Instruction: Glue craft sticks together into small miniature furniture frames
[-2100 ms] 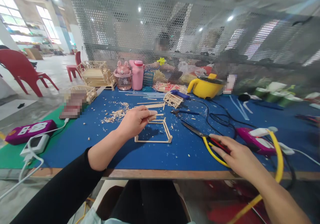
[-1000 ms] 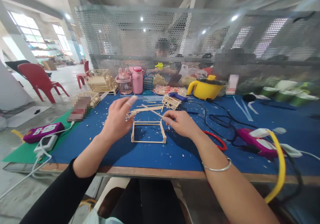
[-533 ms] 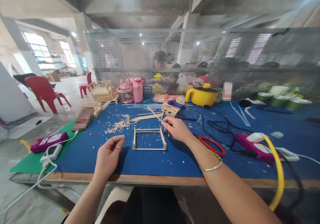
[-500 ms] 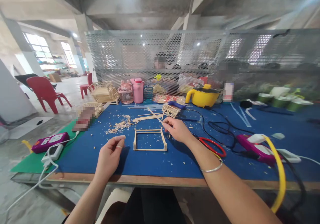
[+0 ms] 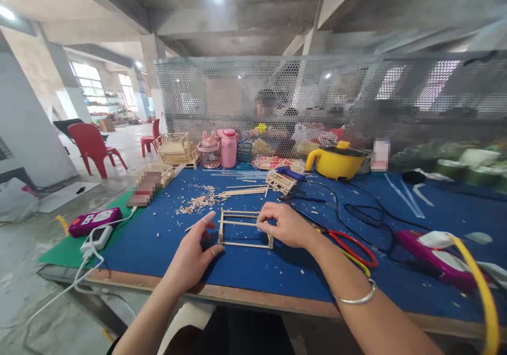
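While the right hand [image 5: 287, 225] is pinching 1 thin stick [image 5: 240, 223] across the wooden frame [image 5: 245, 229], the left hand [image 5: 198, 246], fingers spread at 9 o'clock, is steadying it.

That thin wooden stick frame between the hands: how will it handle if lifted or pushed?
The rectangular thin wooden stick frame on the blue table mat looks very light, so a nudge would probably slide it. Its slender sticks meet only at the corners, so it likely racks or snaps under a squeeze. Lying flat, it should not roll. The right hand touches its right end; the left hand is at its left.
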{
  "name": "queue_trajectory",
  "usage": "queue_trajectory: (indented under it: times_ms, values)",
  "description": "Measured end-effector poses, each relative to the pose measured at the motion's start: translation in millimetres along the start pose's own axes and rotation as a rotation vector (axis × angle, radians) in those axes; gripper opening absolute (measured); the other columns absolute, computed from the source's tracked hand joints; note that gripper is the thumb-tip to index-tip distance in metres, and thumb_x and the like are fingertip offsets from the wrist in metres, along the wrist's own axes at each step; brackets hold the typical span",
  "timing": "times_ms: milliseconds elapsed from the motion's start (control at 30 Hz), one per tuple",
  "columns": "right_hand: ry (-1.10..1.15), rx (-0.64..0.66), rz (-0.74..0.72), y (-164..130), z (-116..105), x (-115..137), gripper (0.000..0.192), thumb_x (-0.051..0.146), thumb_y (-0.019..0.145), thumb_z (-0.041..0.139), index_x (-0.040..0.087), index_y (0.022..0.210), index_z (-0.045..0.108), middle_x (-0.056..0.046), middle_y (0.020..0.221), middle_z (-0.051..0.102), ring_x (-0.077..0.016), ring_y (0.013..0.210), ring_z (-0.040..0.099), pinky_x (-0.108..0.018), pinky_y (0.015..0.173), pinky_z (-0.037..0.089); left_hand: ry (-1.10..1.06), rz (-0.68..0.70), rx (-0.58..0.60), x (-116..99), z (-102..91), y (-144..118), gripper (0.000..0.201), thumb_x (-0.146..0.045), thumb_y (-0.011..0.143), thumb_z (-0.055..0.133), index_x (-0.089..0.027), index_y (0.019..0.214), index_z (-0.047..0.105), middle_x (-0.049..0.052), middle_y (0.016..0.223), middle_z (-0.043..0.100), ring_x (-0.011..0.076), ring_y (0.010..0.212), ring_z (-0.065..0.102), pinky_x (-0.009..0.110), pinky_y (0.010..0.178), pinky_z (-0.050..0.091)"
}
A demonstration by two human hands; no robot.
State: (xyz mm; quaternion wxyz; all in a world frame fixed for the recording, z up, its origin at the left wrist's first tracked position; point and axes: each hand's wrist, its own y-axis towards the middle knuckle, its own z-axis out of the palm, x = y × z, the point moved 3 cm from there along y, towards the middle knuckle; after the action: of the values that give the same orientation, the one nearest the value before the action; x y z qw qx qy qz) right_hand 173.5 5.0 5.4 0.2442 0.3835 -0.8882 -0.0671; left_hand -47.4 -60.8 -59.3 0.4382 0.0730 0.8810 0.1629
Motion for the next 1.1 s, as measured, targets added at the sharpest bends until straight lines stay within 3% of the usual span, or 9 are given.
queue_trajectory:
  times_ms: [267, 367, 533, 733, 900, 1100]
  values:
    - [-0.084, 0.098, 0.065, -1.5, 2.9, 1.4, 0.014, 0.014, 0.069, 0.053, 0.016, 0.059, 0.062, -0.001, 0.063, 0.062, -0.0108, 0.057, 0.051, -0.022, 0.055, 0.035, 0.184, -0.008, -0.022, -1.8, 5.7, 2.2, 0.065, -0.03, 0.078, 0.057, -0.025, 0.137, 0.03, 0.005, 0.115, 0.058, 0.0153, 0.08, 0.057, 0.033, 0.079, 0.048]
    - [-0.103, 0.047, 0.064, -0.5, 3.2, 2.8, 0.015, 0.014, 0.069, 0.052, 0.016, 0.058, 0.062, 0.0, 0.061, 0.06, -0.0104, 0.056, 0.049, -0.022, 0.056, 0.034, 0.202, -0.046, -0.039, -2.6, 5.7, 5.7, 0.063, -0.03, 0.079, 0.056, -0.023, 0.136, 0.032, 0.004, 0.105, 0.062, 0.0153, 0.076, 0.058, 0.033, 0.075, 0.048]
    - [0.03, 0.039, 0.177, 0.6, 6.2, -2.8, 0.016, 0.024, 0.075, 0.051, 0.017, 0.067, 0.064, 0.001, 0.059, 0.059, -0.01, 0.054, 0.048, -0.021, 0.052, 0.033, 0.223, -0.039, -0.015, -1.6, 3.0, 14.6, 0.059, -0.025, 0.08, 0.054, -0.022, 0.135, 0.034, 0.002, 0.094, 0.065, 0.0162, 0.074, 0.06, 0.032, 0.071, 0.048]
    - [0.115, 0.028, 0.221, 7.5, 14.1, -8.7, 0.019, 0.03, 0.076, 0.053, 0.016, 0.072, 0.066, 0.001, 0.061, 0.061, -0.0103, 0.055, 0.049, -0.022, 0.054, 0.035, 0.285, 0.011, -0.058, 3.6, -1.6, 24.0, 0.056, -0.022, 0.077, 0.056, -0.021, 0.131, 0.04, 0.005, 0.098, 0.065, 0.0153, 0.07, 0.06, 0.031, 0.068, 0.048]
    - [0.079, 0.146, 0.253, 14.7, 23.1, -9.0, 0.017, 0.028, 0.069, 0.058, 0.016, 0.067, 0.07, 0.001, 0.056, 0.061, -0.01, 0.052, 0.049, -0.021, 0.051, 0.035, 0.257, 0.038, -0.005, 4.2, -3.1, 27.7, 0.057, -0.022, 0.075, 0.059, -0.021, 0.129, 0.042, 0.006, 0.105, 0.062, 0.0121, 0.066, 0.057, 0.03, 0.068, 0.049]
    - [0.073, 0.259, 0.273, 15.9, 23.9, -5.9, 0.012, 0.023, 0.064, 0.058, 0.017, 0.061, 0.069, 0.001, 0.055, 0.063, -0.0115, 0.053, 0.053, -0.021, 0.05, 0.037, 0.222, 0.067, -0.037, -2.3, 1.3, 24.0, 0.062, -0.019, 0.076, 0.057, -0.024, 0.133, 0.036, 0.005, 0.115, 0.059, 0.0117, 0.071, 0.056, 0.03, 0.074, 0.049]
